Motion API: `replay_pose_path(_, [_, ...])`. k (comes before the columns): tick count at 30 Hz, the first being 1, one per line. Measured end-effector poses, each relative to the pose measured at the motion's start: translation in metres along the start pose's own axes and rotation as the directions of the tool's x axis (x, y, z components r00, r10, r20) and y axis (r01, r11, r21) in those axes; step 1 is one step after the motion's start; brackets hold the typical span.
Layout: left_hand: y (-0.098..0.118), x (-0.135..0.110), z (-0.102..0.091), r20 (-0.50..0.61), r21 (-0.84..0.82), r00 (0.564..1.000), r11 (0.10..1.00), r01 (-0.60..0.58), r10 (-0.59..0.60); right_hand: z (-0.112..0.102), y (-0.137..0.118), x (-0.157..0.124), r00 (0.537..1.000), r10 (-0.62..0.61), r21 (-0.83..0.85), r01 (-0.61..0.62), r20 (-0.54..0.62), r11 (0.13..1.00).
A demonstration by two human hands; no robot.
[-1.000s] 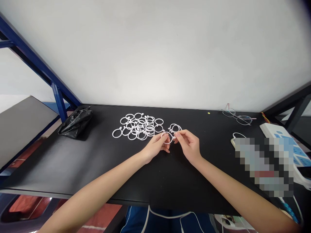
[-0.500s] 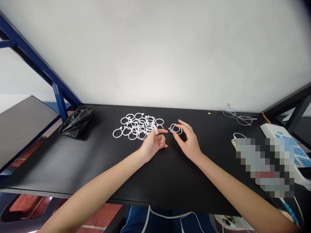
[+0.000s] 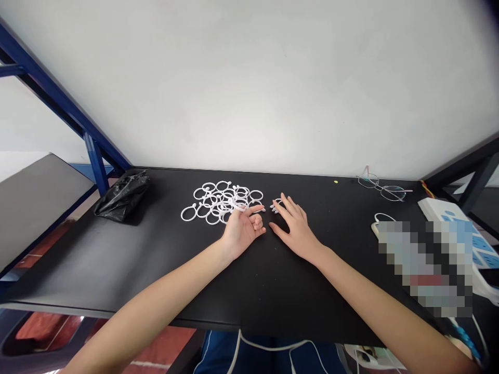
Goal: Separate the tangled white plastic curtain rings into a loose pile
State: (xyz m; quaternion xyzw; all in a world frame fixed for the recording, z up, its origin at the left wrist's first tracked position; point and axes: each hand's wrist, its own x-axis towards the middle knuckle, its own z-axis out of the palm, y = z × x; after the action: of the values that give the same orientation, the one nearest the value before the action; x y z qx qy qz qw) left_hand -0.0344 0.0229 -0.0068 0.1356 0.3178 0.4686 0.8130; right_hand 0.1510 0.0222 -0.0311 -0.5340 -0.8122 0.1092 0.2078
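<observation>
A pile of white plastic rings (image 3: 220, 202) lies on the black table (image 3: 156, 259). My left hand (image 3: 242, 227) rests at the pile's near right edge, three fingers curled, thumb and forefinger pinched on a white ring (image 3: 237, 206). My right hand (image 3: 294, 228) lies flat with its fingers spread. Its fingertips cover a small separate cluster of rings (image 3: 276, 204) just right of the pile.
A crumpled black plastic bag (image 3: 122, 196) sits at the table's back left. Eyeglasses (image 3: 381, 188), a white cable (image 3: 384, 216) and a white-and-blue power strip (image 3: 458, 228) lie at the right, beside a blurred patch. A blue frame post (image 3: 92, 163) and a grey shelf (image 3: 35, 202) stand left.
A second ago both hands held one ring between them. The right hand set it on the small cluster and flattened over it; the left hand went to the pile and pinched another ring.
</observation>
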Motion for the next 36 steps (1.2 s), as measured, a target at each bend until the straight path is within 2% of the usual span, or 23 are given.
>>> replay_pose_path(8, [-0.002, 0.001, -0.003, 0.025, 0.039, 0.999, 0.999, -0.023, 0.022, -0.005, -0.007, 0.0, 0.997, 0.003, -0.098, 0.004, 0.078, 0.995])
replay_pose_path(20, [-0.006, 0.001, -0.003, 0.061, 0.148, 0.998, 0.988, -0.036, 0.027, 0.0, -0.003, 0.0, 0.999, -0.002, -0.093, 0.005, 0.039, 0.996])
replay_pose_path(31, [-0.006, 0.001, -0.003, 0.072, 0.166, 0.997, 0.985, -0.038, 0.027, 0.004, 0.003, 0.001, 0.986, 0.021, 0.042, -0.014, -0.168, 0.999])
replay_pose_path(36, [-0.006, 0.0, -0.003, 0.072, 0.177, 0.997, 0.984, -0.034, 0.022, 0.003, 0.006, 0.001, 0.976, 0.044, 0.151, -0.012, -0.212, 0.989])
